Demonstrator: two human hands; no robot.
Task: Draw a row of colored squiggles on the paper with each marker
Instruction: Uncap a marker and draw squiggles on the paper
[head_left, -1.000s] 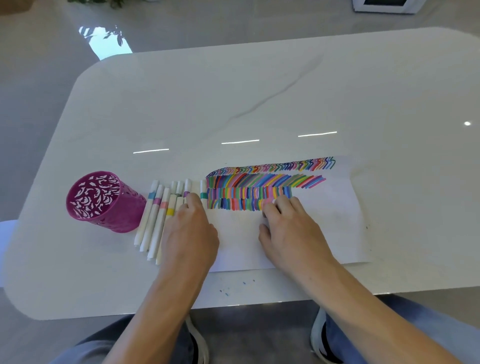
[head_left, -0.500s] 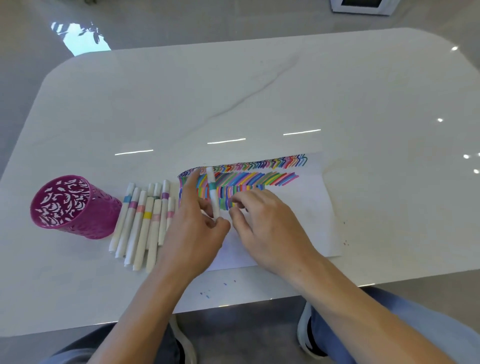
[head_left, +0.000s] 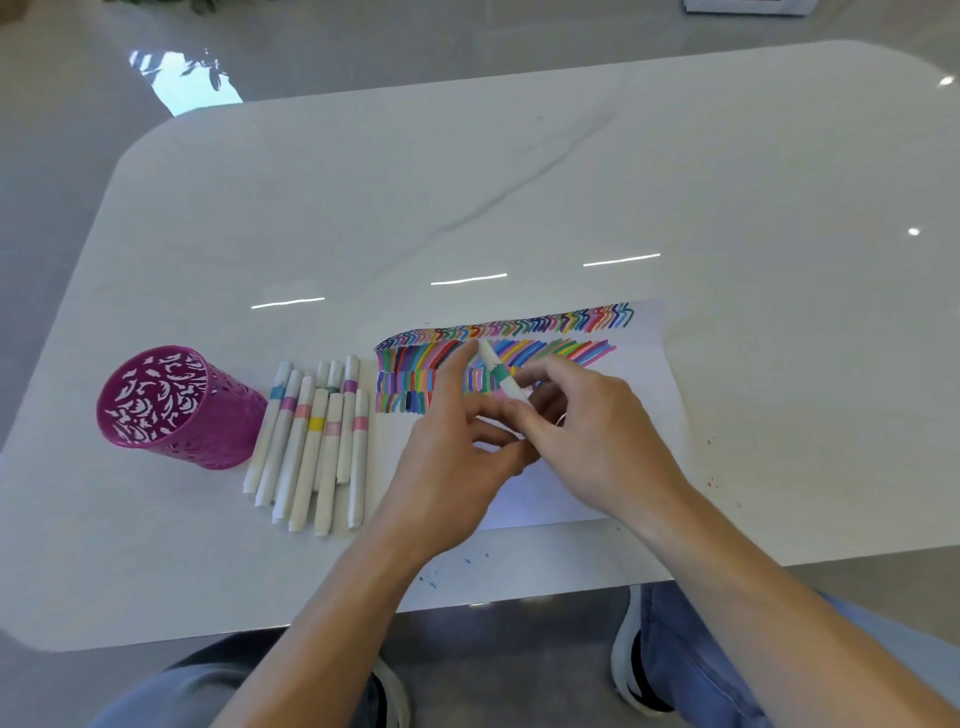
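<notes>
Left hand (head_left: 452, 467) and right hand (head_left: 602, 436) meet over paper (head_left: 649, 415). Fingers (head_left: 550, 371) of both pinch green-banded marker (head_left: 500, 375); left index straight. Marker end tilts beyond fingers, over squiggles (head_left: 561, 325). Left of fingers on worktop (head_left: 519, 182): spare markers (head_left: 311, 447), then cup (head_left: 171, 405).

We see a glossy white table (head_left: 519, 182) with rounded corners and a faint grey vein (it slants up toward the far right). Three short streaks of light (head_left: 467, 279) glint on its top. Around it lies a smooth grey floor (head_left: 57, 182), where a bright patch (head_left: 182, 83) mirrors leaves. A white object (head_left: 743, 5) beyond the table's far side is cut off, perhaps an appliance.
</notes>
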